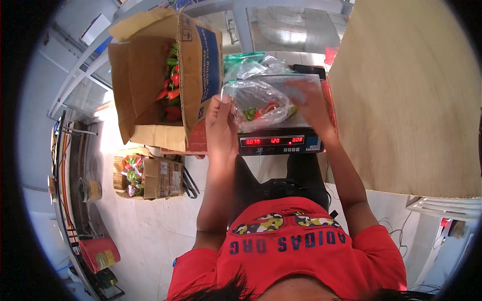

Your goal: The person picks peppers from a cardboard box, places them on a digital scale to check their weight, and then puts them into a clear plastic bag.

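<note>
A clear plastic bag [241,93] with a few red and green chili peppers [262,111] in it lies on the metal plate of a digital scale [307,119]. My left hand [219,113] is closed on the bag's left edge, thumb uppermost. Over the right side of the plate, beside the bag, is my right hand [314,103]; motion smears its fingers, so their grip does not show. The scale's red display [273,141] is lit. More clear bags with green strips [246,62] lie behind the plate.
An open cardboard box [201,65] with red and green peppers [172,83] stands left of the scale. A smaller box [163,176] with packed peppers sits on the floor. A wooden board [401,100] rises close on the right. A dark phone-like object [309,70] lies behind the scale.
</note>
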The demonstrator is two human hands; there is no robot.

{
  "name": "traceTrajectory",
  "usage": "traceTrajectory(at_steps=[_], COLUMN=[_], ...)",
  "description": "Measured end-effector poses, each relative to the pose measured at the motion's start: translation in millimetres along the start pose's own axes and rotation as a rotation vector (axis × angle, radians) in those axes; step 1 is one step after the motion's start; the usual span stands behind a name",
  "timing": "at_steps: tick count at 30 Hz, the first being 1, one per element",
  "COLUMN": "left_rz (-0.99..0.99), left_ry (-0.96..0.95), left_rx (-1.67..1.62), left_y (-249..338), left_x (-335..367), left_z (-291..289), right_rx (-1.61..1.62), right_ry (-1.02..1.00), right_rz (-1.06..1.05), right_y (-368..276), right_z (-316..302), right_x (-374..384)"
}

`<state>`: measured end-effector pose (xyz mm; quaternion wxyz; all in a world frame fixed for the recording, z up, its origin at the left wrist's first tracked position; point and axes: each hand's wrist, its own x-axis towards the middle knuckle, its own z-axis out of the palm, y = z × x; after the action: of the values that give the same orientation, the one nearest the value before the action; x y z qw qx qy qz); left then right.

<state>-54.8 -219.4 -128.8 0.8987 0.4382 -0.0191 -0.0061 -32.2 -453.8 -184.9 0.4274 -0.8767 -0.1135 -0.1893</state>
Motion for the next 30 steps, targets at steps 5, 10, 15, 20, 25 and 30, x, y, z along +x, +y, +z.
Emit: traceTrajectory(at_steps=[5,10,15,20,25,30], left_rz=[0.006,-0.037,-0.085,-0.117,-0.083,0.059], left_ry=[0.027,-0.011,-0.086,-0.03,-0.073,-0.129], left_rx=[0.027,0.078,0.05,0.19,0.331,0.76], left_y=[-8.9,-12.9,-14.6,-14.6,-30.6,-37.8], left_x=[-4.9,-7.5,-7.0,-15.0,-13.5,-20.9], left_z=[-16.9,-18.8,-10.1,-6.1,10.6,23.2], right_rx=[-0.442,-0.507,-0.388,0.303,0.341,0.192], right_ry=[-0.049,-0.231,-0.208,0.212,0.005,-0.535], right_rz=[-0.233,-0.211,-0.059,0.318,-0.044,0.26], right_y=[36.0,57.2,84.9,12.3,-93.7,-90.2], right_z=[70.0,88.2,95.4,27.5,-52.6,-34.5], right_x=[-22.1,-18.7,-7.5,3.3,-19.5,-32.9])
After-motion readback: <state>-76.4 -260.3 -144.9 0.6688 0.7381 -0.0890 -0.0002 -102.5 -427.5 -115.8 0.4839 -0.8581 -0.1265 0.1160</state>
